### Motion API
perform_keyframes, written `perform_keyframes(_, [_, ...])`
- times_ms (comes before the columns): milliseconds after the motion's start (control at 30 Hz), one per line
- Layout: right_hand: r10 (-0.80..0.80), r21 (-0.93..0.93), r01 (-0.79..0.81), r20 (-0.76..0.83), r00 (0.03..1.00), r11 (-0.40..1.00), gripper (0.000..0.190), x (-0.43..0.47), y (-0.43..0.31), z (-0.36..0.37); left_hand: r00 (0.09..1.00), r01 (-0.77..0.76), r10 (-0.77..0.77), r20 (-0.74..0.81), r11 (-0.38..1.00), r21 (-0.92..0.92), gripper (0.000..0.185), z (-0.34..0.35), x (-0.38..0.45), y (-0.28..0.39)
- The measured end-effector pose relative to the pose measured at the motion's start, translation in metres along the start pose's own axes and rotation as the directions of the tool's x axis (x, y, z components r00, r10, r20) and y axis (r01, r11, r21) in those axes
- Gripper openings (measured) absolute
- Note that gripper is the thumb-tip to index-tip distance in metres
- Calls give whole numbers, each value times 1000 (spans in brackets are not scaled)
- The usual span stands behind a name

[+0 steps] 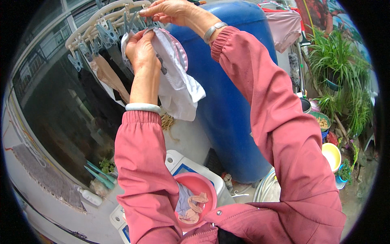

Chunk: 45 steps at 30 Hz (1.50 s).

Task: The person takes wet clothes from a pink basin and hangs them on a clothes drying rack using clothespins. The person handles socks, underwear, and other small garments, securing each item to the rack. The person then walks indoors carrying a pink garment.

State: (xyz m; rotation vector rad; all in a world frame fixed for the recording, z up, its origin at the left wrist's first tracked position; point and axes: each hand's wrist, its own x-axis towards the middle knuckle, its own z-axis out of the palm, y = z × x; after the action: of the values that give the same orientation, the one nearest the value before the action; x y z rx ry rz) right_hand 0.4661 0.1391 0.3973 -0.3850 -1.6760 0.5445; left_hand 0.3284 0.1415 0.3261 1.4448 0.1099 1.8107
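A white clip hanger [105,13] with several grey-blue clothespins [107,34] hangs at the top of the view. My left hand [143,56], with a pale bangle at the wrist, pinches the upper edge of a white cloth garment [179,88] just below the pins. With a silver band at its wrist, my right hand [175,12] has its thumb and fingers around a clothespin [150,23] at that edge. Whether this pin's jaws have closed on the cloth cannot be told. Dark and beige garments [108,73] hang from neighbouring pins on the left.
Behind the white garment stands a tall blue plastic barrel [225,91]. Below, a pink basin [211,195] holding wet-looking clothes rests on a white washing machine [179,158]. Potted spider plants [332,58] and a yellow bowl [331,157] are at the right. A window [58,100] lines the left.
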Motion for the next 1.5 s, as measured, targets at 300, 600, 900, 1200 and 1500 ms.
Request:
perform_keyframes(300, [-15,15,14,15,1000,1000,16,-10,-9,4,1000,10,-12,-27,996,-85,19,0,8,5])
perform_keyframes(600, [-41,-166,43,16,999,985,16,-27,-22,11,949,272,-193,250,902,-335,29,-10,12,9])
perform_keyframes(900, [-55,63,55,-3,998,996,15,-15,-7,6,943,238,-188,273,958,-162,29,-18,0,7])
perform_keyframes(1200, [-41,-63,41,-12,999,997,17,-23,-20,15,969,157,-125,214,978,-140,27,-13,12,-4])
perform_keyframes(1500, [-64,-271,57,-17,998,961,21,-33,-36,13,952,193,-133,277,961,-200,28,-12,22,-1])
